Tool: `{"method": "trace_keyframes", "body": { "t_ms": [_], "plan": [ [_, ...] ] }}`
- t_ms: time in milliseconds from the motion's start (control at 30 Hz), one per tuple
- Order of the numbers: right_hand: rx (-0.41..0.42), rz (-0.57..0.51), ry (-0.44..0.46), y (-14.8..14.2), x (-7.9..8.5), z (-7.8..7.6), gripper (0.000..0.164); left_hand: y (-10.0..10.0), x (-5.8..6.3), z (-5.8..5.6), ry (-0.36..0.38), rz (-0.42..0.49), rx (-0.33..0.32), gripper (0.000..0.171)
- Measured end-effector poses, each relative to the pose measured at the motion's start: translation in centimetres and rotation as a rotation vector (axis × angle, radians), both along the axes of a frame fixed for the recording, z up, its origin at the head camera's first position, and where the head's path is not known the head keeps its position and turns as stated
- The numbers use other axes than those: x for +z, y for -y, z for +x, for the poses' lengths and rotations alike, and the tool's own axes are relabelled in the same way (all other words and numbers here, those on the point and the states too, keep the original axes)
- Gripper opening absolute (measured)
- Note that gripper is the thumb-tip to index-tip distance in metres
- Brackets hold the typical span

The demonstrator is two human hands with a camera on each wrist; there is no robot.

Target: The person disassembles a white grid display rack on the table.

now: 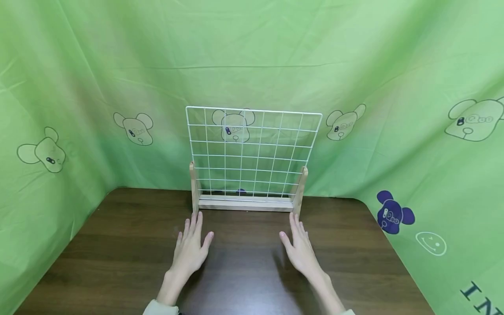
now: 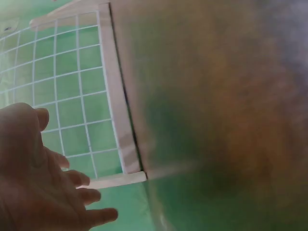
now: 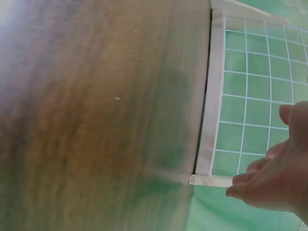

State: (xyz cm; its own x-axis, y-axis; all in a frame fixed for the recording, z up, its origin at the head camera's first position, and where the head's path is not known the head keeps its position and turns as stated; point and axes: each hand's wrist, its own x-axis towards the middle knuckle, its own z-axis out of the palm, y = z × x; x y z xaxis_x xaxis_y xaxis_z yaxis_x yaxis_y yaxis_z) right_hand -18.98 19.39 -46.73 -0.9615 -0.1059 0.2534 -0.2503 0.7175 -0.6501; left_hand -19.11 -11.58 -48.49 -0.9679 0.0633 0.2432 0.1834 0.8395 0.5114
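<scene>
A white wire grid panel [image 1: 257,144] stands upright in a pale wooden base [image 1: 246,203] toward the back of the table. Wooden side posts rise at either end of that base. My left hand [image 1: 190,251] is near the left post [image 1: 194,188], fingers extended and thumb spread. Near the right post [image 1: 300,190] is my right hand [image 1: 301,253], its fingers also straight. Neither hand holds anything; whether the fingertips touch the posts I cannot tell. Both wrist views show the grid beyond the left hand [image 2: 43,178] and the right hand [image 3: 279,168].
The brown wooden table [image 1: 244,271] has rounded back corners. Green cloth [image 1: 252,52] printed with cartoon bear heads hangs behind the table and along both sides. Dark purple print [image 1: 391,214] marks the cloth at the right.
</scene>
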Motion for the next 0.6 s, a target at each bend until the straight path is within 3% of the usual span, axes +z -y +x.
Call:
{"method": "trace_keyframes", "body": {
  "t_ms": [300,433,600],
  "plan": [
    [-0.030,-0.270,0.019,-1.2,0.6,-1.0,0.060,1.4,1.2,-1.3,0.097,0.249,-0.079,0.069],
    [-0.050,-0.369,0.043,-1.6,0.6,-1.6,0.059,2.1,1.2,-1.7,0.164,0.309,-0.103,0.075],
    [-0.042,-0.517,0.091,-2.1,0.6,-2.2,0.055,2.8,1.1,-2.2,0.211,0.346,-0.083,0.077]
  ]
}}
